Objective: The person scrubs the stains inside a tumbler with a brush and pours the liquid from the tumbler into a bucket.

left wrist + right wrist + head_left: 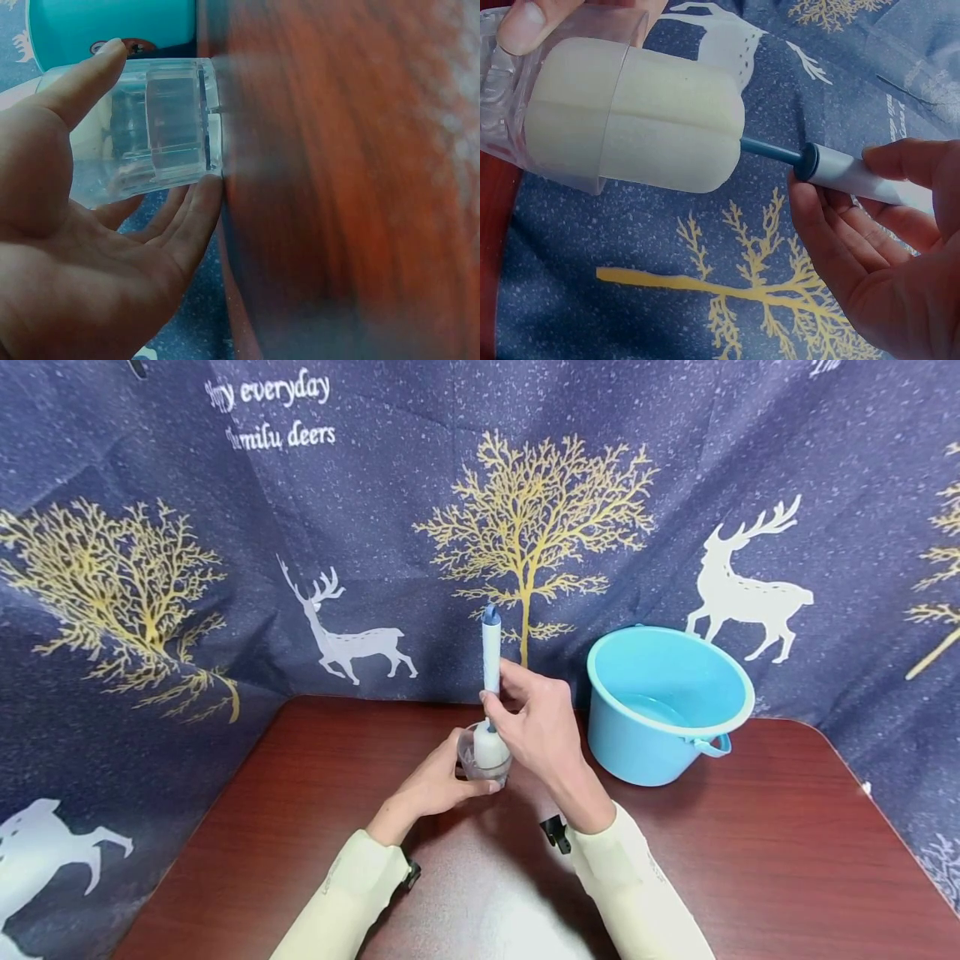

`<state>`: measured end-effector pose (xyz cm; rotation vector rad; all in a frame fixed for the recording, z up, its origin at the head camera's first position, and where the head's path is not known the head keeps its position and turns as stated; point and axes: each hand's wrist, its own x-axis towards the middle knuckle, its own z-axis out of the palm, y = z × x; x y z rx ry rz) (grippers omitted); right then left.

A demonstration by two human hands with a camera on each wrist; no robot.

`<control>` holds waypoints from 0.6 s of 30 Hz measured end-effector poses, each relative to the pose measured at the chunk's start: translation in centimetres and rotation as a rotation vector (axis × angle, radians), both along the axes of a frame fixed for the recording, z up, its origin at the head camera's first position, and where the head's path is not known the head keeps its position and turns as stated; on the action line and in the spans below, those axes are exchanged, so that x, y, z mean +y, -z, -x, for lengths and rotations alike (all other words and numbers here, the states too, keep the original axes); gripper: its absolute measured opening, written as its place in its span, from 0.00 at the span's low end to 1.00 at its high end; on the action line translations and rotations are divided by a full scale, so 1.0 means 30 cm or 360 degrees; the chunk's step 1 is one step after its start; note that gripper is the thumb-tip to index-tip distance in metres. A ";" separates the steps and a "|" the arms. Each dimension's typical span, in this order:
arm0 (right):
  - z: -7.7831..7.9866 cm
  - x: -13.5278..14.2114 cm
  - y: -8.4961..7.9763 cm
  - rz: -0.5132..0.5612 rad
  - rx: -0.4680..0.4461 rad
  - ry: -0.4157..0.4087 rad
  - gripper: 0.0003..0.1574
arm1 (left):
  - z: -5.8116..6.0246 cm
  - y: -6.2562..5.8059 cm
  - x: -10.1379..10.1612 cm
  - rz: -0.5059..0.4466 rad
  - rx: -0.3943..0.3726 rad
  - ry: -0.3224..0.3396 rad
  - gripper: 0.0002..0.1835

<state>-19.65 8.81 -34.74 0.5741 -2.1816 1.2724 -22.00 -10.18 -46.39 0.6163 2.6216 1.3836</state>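
Note:
A clear cup point(468, 760) stands upright at the tabletop, below the middle of the head view. My left hand point(435, 787) holds it from the left, thumb on the near side and fingers around the far side. The left wrist view shows the cup point(176, 124) between thumb and fingers, its base by the wood. A sponge cup brush has its white sponge head point(667, 112) partly inside the cup. With thumb and fingers, my right hand point(542, 718) grips the brush's pale handle point(491, 652), which points upward and ends in a blue tip.
A light blue bucket point(671, 710) with a handle stands to the right of my right hand. The reddish-brown wooden table point(765, 835) runs back to a dark blue cloth point(382, 527) printed with deer and trees.

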 end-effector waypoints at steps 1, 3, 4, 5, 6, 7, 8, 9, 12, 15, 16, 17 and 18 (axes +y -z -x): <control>0.000 0.000 0.000 0.0011 -0.0006 0.0000 0.12 | 0.000 -0.001 -0.001 0.0002 0.0002 -0.0001 0.48; 0.000 0.000 0.000 0.0030 -0.0016 -0.0006 0.11 | -0.001 -0.001 -0.001 0.0003 -0.0001 -0.0002 0.48; 0.000 0.001 0.000 0.0039 -0.0019 -0.0009 0.11 | -0.001 -0.003 -0.001 0.0004 -0.0004 -0.0003 0.49; 0.000 0.002 -0.001 0.0045 -0.0021 -0.0009 0.11 | -0.001 -0.003 -0.002 0.0007 -0.0008 -0.0001 0.49; 0.001 0.002 -0.002 0.0053 -0.0025 -0.0014 0.10 | 0.000 -0.004 -0.002 0.0007 -0.0013 0.0000 0.49; 0.001 0.002 -0.002 0.0061 -0.0032 -0.0018 0.10 | 0.000 -0.005 -0.002 0.0009 -0.0014 -0.0002 0.50; 0.001 0.003 -0.002 0.0070 -0.0039 -0.0023 0.09 | 0.000 -0.005 -0.002 0.0012 -0.0023 -0.0004 0.50; 0.002 0.003 -0.001 0.0082 -0.0047 -0.0028 0.09 | -0.001 -0.006 -0.002 0.0012 -0.0034 -0.0007 0.49; 0.006 0.004 0.003 0.0112 -0.0089 -0.0040 0.10 | -0.002 -0.005 -0.002 0.0023 -0.0049 -0.0023 0.48; 0.008 0.005 0.006 0.0135 -0.0128 -0.0045 0.11 | -0.002 -0.002 -0.002 0.0030 -0.0059 -0.0032 0.46; 0.008 0.006 0.006 0.0138 -0.0138 -0.0042 0.11 | -0.002 -0.001 -0.002 0.0035 -0.0056 -0.0032 0.46; 0.008 0.006 0.006 0.0140 -0.0145 -0.0041 0.12 | -0.002 -0.001 -0.002 0.0036 -0.0054 -0.0031 0.45; 0.008 0.006 0.006 0.0140 -0.0149 -0.0037 0.12 | -0.002 -0.002 -0.002 0.0038 -0.0051 -0.0028 0.45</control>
